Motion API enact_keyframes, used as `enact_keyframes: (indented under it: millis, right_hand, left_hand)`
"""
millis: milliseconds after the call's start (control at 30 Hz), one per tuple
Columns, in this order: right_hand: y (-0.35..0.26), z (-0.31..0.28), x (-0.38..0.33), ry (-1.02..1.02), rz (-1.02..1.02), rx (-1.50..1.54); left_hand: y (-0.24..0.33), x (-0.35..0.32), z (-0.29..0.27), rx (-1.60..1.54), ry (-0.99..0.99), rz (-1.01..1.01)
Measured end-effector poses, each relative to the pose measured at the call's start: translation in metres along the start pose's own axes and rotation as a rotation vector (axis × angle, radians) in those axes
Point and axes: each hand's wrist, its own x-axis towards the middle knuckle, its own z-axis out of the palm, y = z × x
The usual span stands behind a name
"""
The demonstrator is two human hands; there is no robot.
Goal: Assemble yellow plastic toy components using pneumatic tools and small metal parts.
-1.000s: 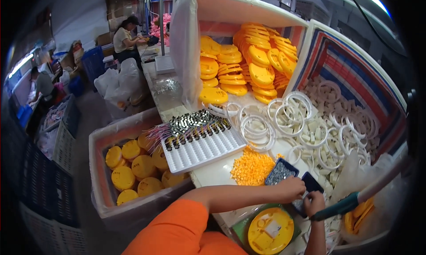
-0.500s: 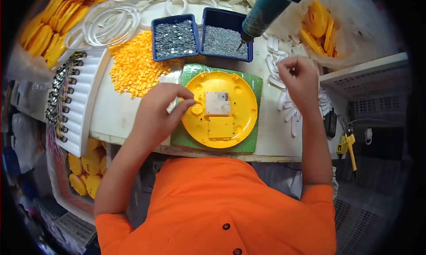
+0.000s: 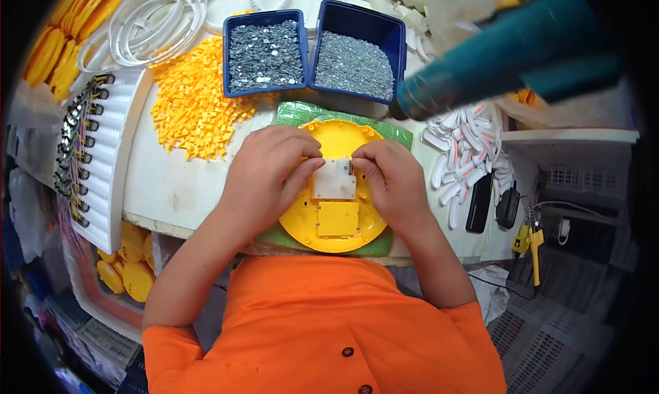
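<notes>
A round yellow plastic shell (image 3: 343,140) lies on a green mat (image 3: 305,112) at the table's front edge. Set in its middle are a whitish square box (image 3: 333,184) and, on the near side, a yellow rectangular cover (image 3: 337,219). My left hand (image 3: 271,174) is pinched at the box's upper left corner. Opposite it, my right hand (image 3: 395,181) pinches by the upper right corner. Whatever sits between the fingertips of either hand is too small or hidden to make out.
Behind the shell stand two blue bins (image 3: 266,90) of small metal parts. A teal power screwdriver (image 3: 494,64) hangs low at right. Small yellow pieces (image 3: 192,106) are heaped left, beside a white ridged tray (image 3: 127,167) of wired parts. White curved pieces (image 3: 467,154) lie right.
My right hand has come from the white pieces to the box's upper right. My left hand has shifted from the shell's left side to the box. The screwdriver appears lower and larger.
</notes>
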Motion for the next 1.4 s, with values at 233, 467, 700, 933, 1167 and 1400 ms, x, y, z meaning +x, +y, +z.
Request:
enact_keyframes:
  millis: [233,467,700,933,1167,1400]
  right_hand:
    - [0.003,0.005,0.01,-0.104,-0.071,-0.061]
    - [0.031,-0.025,0.01,-0.005,-0.05,0.038]
    - [0.052,-0.038,0.077,0.138,-0.178,-0.319]
    - [0.062,-0.029,0.122,0.016,-0.276,-0.431]
    - [0.066,-0.025,0.111,0.122,-0.324,-0.414]
    - [0.061,-0.016,0.106,0.139,-0.302,-0.406]
  left_hand:
    - [-0.01,0.012,0.006,0.044,0.008,0.037]
    - [-0.013,0.013,-0.004,0.107,-0.059,0.122]
    - [-0.027,0.078,-0.01,0.18,-0.101,0.244]
    - [-0.065,0.134,0.012,0.446,-0.15,0.208]
    - [-0.063,0.128,0.02,0.409,-0.01,0.293]
    - [-0.07,0.125,0.029,0.43,0.011,0.27]
